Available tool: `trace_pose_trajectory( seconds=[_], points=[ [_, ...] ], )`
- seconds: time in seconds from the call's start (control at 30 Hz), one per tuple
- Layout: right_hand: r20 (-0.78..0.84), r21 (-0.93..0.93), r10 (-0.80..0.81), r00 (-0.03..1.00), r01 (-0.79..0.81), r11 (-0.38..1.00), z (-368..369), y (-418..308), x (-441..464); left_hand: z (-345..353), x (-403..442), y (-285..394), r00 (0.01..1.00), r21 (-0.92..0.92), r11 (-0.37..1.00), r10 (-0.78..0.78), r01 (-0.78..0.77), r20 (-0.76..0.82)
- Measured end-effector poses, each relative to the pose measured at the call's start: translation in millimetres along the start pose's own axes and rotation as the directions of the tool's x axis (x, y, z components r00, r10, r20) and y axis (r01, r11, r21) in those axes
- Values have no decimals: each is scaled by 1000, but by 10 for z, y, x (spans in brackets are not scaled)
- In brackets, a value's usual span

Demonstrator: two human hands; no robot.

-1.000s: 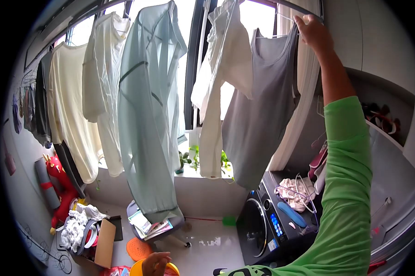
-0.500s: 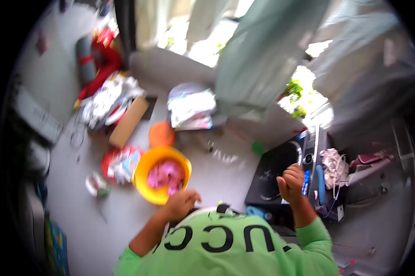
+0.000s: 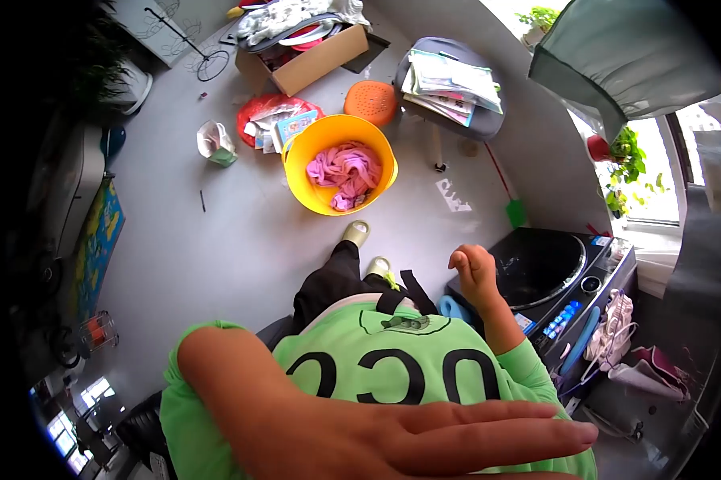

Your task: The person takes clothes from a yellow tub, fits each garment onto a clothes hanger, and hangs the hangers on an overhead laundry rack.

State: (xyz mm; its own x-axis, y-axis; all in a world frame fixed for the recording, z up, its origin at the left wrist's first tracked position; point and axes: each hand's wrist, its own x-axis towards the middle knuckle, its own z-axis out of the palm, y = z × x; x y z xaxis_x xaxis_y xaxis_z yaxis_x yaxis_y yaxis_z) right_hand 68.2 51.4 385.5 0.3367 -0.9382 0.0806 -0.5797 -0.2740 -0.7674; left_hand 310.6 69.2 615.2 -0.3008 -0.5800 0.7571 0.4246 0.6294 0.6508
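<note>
Red bag (image 3: 274,104) lies beside the yellow tub (image 3: 340,130).

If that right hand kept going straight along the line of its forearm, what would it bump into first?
Probably the grey seat bearing papers; before it, the right hand would pass over open floor. Heights are unclear, so it might pass above.

A washing machine (image 3: 536,276) and hanging clothes (image 3: 628,60) mark a home laundry area
</note>
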Motion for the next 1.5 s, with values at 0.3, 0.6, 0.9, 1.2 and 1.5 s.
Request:
trace_pose_trajectory(
  seconds=[0.3,0.6,0.9,1.2,1.5],
  points=[
    [220,144,103,970,-137,980,689,164,101,-390,-508,402,979,590,789,-204,172,-13],
    [463,-117,284,840,-259,959,1365,453,324,-1886,-3230,-669,476,421,229,-515,878,-713],
    [434,30,704,561,-791,612,3187,1720,1167,-2992,-4780,-1531,-237,413,-471,-832,780,-501],
    [327,382,935,138,-924,2,5334,3611,2077,-3083,-5397,-2703,-701,377,-798,-597,470,-390],
    [432,285,883,183,-957,59,6936,6078,1862,-3508,-5796,-3254,-443,470,-729,-680,498,-584]
  ],
)
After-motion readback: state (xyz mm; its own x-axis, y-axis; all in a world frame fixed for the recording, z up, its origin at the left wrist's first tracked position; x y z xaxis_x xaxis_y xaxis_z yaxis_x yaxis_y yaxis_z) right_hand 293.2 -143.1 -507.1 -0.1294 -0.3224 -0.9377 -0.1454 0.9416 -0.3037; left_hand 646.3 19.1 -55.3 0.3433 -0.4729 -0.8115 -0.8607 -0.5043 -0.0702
